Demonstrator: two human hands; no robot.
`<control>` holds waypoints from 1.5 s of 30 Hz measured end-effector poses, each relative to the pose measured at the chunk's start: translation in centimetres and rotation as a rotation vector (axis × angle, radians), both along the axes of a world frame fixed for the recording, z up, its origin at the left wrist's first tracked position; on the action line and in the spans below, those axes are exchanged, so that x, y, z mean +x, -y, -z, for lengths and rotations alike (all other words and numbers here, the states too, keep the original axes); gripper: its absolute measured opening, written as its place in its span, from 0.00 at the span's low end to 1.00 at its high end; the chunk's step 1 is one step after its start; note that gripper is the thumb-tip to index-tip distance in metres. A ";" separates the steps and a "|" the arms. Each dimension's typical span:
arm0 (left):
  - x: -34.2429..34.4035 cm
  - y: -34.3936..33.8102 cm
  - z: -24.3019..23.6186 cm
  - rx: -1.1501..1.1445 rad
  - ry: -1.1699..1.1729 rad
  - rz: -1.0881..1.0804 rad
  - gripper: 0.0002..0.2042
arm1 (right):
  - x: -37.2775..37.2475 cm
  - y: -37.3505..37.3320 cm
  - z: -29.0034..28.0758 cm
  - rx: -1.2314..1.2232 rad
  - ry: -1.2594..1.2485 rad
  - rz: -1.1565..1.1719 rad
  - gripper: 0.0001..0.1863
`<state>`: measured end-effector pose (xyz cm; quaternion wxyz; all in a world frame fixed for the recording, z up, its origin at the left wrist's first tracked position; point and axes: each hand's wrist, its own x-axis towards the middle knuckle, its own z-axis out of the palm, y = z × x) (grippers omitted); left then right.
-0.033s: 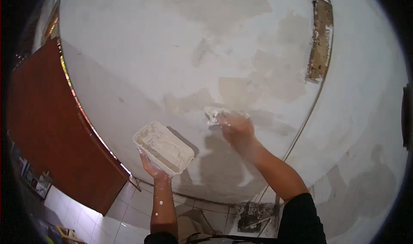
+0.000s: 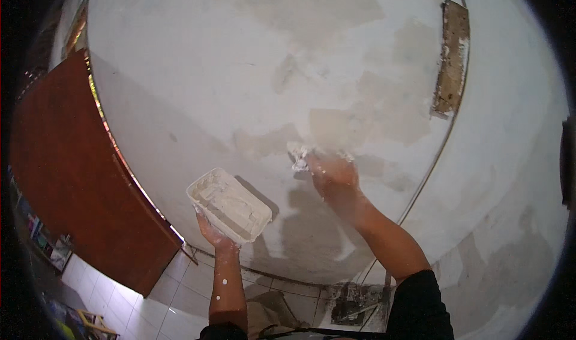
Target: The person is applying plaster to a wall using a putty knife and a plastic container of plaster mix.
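My left hand (image 2: 216,232) grips a pale rectangular tub (image 2: 231,205) of creamy putty from its left and lower side, with white smears on fingers and forearm. Near the middle of the white wall (image 2: 210,52), my right hand (image 2: 333,175) is closed on a putty-smeared spreading tool (image 2: 299,158), held at the wall beside greyish beige patches (image 2: 339,124). Fingers and blur hide much of the tool's shape.
A reddish-brown door panel (image 2: 84,178) stands at left. A worn brown board (image 2: 451,58) and a thin cable or pipe (image 2: 438,166) run down the wall at right. Below lie white floor tiles (image 2: 174,301) and a dark, dirty object (image 2: 348,301); a wooden item (image 2: 96,322) is at lower left.
My right hand and its tool have shifted slightly to the right in the picture. The tub and my left hand have barely moved.
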<state>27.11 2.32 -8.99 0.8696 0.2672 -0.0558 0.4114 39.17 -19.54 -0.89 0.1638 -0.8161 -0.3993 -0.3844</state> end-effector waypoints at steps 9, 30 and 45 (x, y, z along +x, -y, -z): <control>-0.5 0.9 -2.0 0.079 -0.009 -0.131 0.27 | 2.3 -5.4 -6.1 0.082 0.336 -0.050 0.17; -0.5 -5.4 -3.3 -0.001 0.181 0.157 0.26 | 2.6 -2.8 -9.2 0.437 0.250 0.244 0.15; -0.5 -9.5 -3.8 0.152 0.178 0.168 0.27 | 3.9 -15.8 3.1 0.003 0.017 0.253 0.13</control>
